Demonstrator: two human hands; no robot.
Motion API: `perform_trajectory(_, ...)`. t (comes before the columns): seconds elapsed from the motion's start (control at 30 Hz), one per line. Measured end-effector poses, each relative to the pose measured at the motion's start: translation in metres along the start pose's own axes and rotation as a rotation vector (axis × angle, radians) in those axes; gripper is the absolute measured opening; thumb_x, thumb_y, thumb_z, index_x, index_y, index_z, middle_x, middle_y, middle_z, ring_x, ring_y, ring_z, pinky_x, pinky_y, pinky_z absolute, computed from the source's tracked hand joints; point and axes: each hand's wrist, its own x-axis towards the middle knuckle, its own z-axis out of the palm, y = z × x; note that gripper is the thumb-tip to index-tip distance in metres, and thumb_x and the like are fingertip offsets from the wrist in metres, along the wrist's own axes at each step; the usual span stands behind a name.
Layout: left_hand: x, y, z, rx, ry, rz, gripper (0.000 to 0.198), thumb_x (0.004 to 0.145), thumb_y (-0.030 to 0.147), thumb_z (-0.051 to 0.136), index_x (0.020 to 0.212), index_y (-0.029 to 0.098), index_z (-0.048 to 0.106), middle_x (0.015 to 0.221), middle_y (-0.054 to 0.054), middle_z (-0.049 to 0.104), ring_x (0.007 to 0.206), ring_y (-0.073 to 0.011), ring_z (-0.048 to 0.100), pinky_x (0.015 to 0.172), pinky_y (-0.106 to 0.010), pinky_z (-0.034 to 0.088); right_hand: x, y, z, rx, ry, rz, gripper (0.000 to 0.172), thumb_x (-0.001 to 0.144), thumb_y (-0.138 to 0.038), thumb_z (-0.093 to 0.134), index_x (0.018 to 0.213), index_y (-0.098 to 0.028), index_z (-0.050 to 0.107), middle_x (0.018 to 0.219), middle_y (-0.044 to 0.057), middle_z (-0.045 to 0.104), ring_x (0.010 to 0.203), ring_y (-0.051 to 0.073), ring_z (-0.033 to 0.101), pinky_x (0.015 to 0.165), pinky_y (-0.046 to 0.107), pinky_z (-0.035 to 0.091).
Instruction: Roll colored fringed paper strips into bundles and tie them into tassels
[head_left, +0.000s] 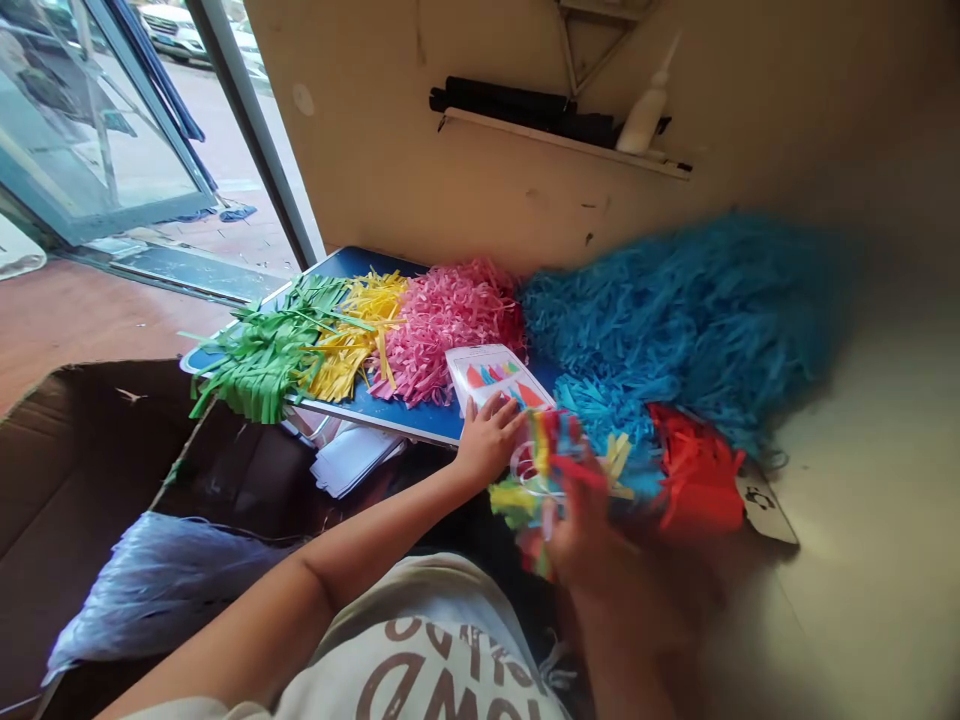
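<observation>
My left hand (487,442) grips the side of a bundle of multicoloured paper strips (541,480), which is held up in front of me. My right hand (589,535) is blurred and overlaps the bundle's lower side. Just beyond my left fingertips lies a white card printed with coloured triangles (487,376). Green (262,360), yellow (352,335) and pink paper fringe (442,335) sit in heaps on a blue tabletop (397,420). To the right lie a large mass of blue fringe (675,320) and red paper strips (697,470).
An open cardboard box (82,470) at lower left holds pale grey fringe (150,590). White papers (352,460) lie under the table's edge. A wall shelf (562,135) carries a white glue bottle (645,110). A glass door (97,120) stands at upper left.
</observation>
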Motion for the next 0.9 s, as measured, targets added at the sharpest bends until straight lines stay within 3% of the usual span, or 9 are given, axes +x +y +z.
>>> perform_trajectory(0.1, 0.006, 0.003, 0.009, 0.036, -0.086, 0.009, 0.050, 0.093, 0.027, 0.056, 0.142, 0.023, 0.052, 0.149, -0.010, 0.050, 0.143, -0.0337, 0.038, 0.114, -0.067, 0.030, -0.034, 0.007, 0.059, -0.097, -0.006, -0.116, 0.070, 0.089, -0.005, 0.043, 0.155, -0.021, 0.025, 0.151, 0.014, 0.043, 0.146, 0.032, 0.027, 0.109, 0.056, 0.040)
perform_trajectory(0.17, 0.009, 0.003, 0.015, 0.072, -0.095, 0.003, 0.048, 0.095, 0.025, 0.050, 0.142, 0.021, 0.051, 0.149, -0.012, 0.049, 0.144, -0.0325, 0.037, 0.114, -0.064, 0.030, -0.046, 0.014, 0.076, -0.187, -0.116, -0.124, 0.069, 0.087, -0.002, 0.043, 0.153, -0.019, 0.030, 0.151, 0.015, 0.044, 0.148, 0.035, 0.022, 0.109, 0.060, 0.037)
perform_trajectory(0.23, 0.009, 0.004, 0.021, 0.106, -0.093, 0.005, 0.045, 0.097, 0.022, 0.044, 0.141, 0.021, 0.053, 0.149, -0.012, 0.049, 0.145, -0.0318, 0.036, 0.115, -0.063, 0.031, -0.048, 0.014, 0.076, -0.245, -0.244, -0.076, 0.068, 0.086, -0.001, 0.043, 0.150, -0.022, 0.038, 0.152, 0.014, 0.044, 0.146, 0.036, 0.025, 0.106, 0.065, 0.035)
perform_trajectory(0.33, 0.006, 0.007, 0.029, 0.142, -0.093, 0.035, 0.043, 0.098, 0.021, 0.040, 0.138, 0.021, 0.056, 0.149, -0.011, 0.049, 0.146, -0.0322, 0.034, 0.115, -0.065, 0.027, -0.028, 0.002, 0.063, -0.260, -0.368, 0.070, 0.061, 0.087, -0.003, 0.042, 0.144, -0.022, 0.048, 0.146, 0.016, 0.051, 0.134, 0.037, 0.043, 0.100, 0.058, 0.043)
perform_trajectory(0.47, 0.000, 0.009, 0.029, 0.140, -0.117, 0.094, 0.041, 0.100, 0.025, 0.040, 0.139, 0.022, 0.054, 0.148, -0.010, 0.050, 0.145, -0.0300, 0.037, 0.115, -0.060, 0.031, 0.014, -0.011, 0.057, -0.166, -0.357, 0.218, 0.049, 0.089, -0.008, 0.042, 0.136, -0.013, 0.055, 0.132, 0.021, 0.059, 0.114, 0.032, 0.058, 0.094, 0.045, 0.050)
perform_trajectory(0.63, 0.000, 0.006, 0.023, 0.156, -0.068, 0.032, 0.042, 0.100, 0.020, 0.037, 0.139, 0.021, 0.053, 0.148, -0.009, 0.051, 0.144, -0.0266, 0.039, 0.115, -0.053, 0.035, 0.009, -0.009, 0.071, -0.107, -0.139, 0.217, 0.039, 0.092, -0.019, 0.044, 0.127, -0.010, 0.058, 0.130, 0.019, 0.059, 0.121, 0.029, 0.054, 0.101, 0.045, 0.045)
perform_trajectory(0.77, -0.001, 0.004, 0.028, 0.169, -0.097, 0.062, 0.042, 0.099, 0.019, 0.038, 0.138, 0.019, 0.055, 0.148, -0.009, 0.050, 0.143, -0.0291, 0.039, 0.115, -0.056, 0.034, -0.025, -0.008, 0.070, -0.158, -0.111, 0.148, 0.056, 0.091, -0.041, 0.056, 0.140, -0.016, 0.050, 0.150, 0.017, 0.044, 0.140, 0.037, 0.034, 0.112, 0.059, 0.029)
perform_trajectory(0.83, -0.002, 0.005, 0.030, 0.172, -0.096, 0.071, 0.042, 0.099, 0.019, 0.038, 0.138, 0.019, 0.054, 0.149, -0.009, 0.049, 0.143, -0.0299, 0.039, 0.115, -0.057, 0.034, -0.034, -0.007, 0.068, -0.193, -0.118, 0.103, 0.055, 0.092, -0.040, 0.056, 0.142, -0.019, 0.049, 0.153, 0.015, 0.040, 0.143, 0.038, 0.030, 0.112, 0.059, 0.029)
perform_trajectory(0.9, -0.002, 0.008, 0.030, 0.172, -0.096, 0.069, 0.043, 0.099, 0.019, 0.038, 0.139, 0.018, 0.054, 0.149, -0.010, 0.049, 0.144, -0.0306, 0.038, 0.115, -0.058, 0.034, -0.032, -0.005, 0.067, -0.227, -0.137, 0.084, 0.045, 0.094, -0.027, 0.051, 0.139, -0.019, 0.053, 0.149, 0.014, 0.046, 0.137, 0.035, 0.038, 0.108, 0.052, 0.037)
